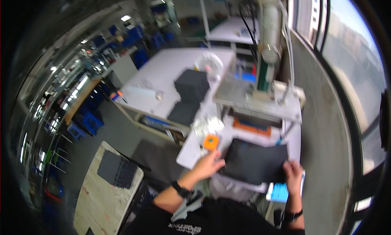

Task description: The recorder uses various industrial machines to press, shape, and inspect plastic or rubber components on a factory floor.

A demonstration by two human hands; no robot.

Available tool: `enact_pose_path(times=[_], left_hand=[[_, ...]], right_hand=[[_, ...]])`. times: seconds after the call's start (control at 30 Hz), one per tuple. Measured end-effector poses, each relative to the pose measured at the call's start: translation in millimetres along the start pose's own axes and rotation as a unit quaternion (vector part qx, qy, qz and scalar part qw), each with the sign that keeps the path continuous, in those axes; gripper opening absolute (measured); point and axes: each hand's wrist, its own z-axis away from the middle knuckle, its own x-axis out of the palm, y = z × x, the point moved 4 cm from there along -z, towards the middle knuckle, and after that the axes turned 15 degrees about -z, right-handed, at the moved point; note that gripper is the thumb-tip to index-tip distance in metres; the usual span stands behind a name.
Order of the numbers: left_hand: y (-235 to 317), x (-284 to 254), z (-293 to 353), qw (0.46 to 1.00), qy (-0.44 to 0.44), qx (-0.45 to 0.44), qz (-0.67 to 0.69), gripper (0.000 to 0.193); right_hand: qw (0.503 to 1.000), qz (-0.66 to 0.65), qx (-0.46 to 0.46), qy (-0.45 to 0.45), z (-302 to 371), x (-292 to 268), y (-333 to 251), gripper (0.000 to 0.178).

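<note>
A black rectangular sheet (255, 161) lies across the front edge of a small white work table, slightly tilted. My right hand (293, 172) is closed on its right edge, thumb and fingers pinching the corner area. My left hand (208, 163) is at the sheet's left edge, fingers apart, with the thumb side close to or touching the sheet; blur hides which. Just beyond the left fingertips sits an orange square object (211, 142) with a dark centre. Crumpled white material (207, 125) lies behind it.
A press-like machine (260, 96) with a column stands ahead, an orange bar (252, 128) beneath its platform. On the large white table (150, 76) are dark sheet stacks (191, 86). A worn side table (97, 198) holds more dark pieces (117, 169). Windows line the right.
</note>
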Motion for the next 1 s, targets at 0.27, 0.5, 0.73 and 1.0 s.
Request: enact_pose_path(times=[0.27, 0.5, 0.73, 1.0], left_hand=[[-16.1, 91.8, -90.4, 0.794, -0.183, -0.233, 0.531, 0.015], [-46.3, 211.0, -186.1, 0.704, -0.049, -0.336, 0.624, 0.019], [-51.8, 260.9, -245.8, 0.641, 0.101, -0.468, 0.600, 0.013], [-44.1, 275.9, -273.7, 0.589, 0.111, -0.511, 0.616, 0.016]], right_hand=[[0.969, -0.098, -0.070, 0.217, -9.1, -74.6, -1.9, 0.011], [0.970, 0.012, -0.019, 0.242, 25.6, -108.9, -10.4, 0.014], [0.949, 0.021, 0.008, 0.314, 63.0, -146.7, -19.2, 0.015], [0.960, -0.002, 0.019, 0.280, 30.2, -152.7, -25.3, 0.016]])
